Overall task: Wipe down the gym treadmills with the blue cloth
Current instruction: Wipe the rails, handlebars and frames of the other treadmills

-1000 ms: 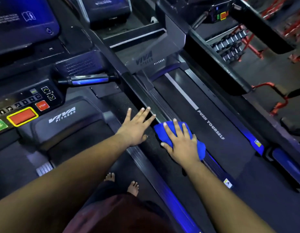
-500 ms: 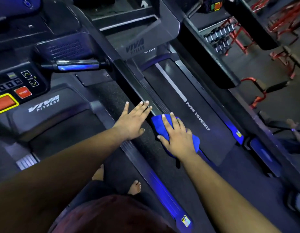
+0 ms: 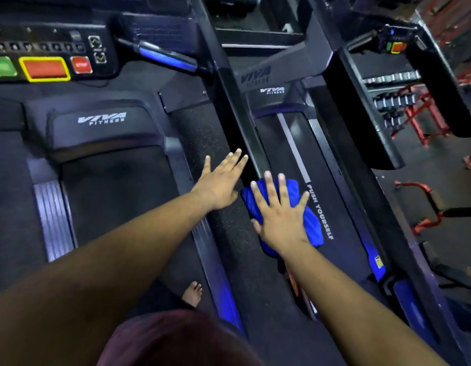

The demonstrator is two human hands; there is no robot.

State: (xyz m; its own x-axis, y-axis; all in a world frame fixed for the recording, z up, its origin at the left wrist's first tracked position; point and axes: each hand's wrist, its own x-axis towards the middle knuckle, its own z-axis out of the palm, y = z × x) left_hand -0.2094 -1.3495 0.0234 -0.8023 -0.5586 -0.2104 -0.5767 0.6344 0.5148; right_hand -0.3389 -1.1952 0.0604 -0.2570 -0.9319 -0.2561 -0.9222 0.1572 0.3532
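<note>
Right hand [image 3: 280, 220] flat on the cloth [image 3: 312, 225], no grip closed; left hand [image 3: 219, 184] spread, braced on the rail [image 3: 202, 143]; unclamped cloth may bunch or slide off the belt [image 3: 342, 207]

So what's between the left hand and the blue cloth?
In the head view, almost nothing: only a narrow strip of dark speckled floor separates the left hand from the blue cloth, which lies under the flat right hand.

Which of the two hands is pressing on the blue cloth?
The right hand, flat on the blue cloth beside the belt lettering; the left hand lies bare on the neighbouring side rail.
</note>
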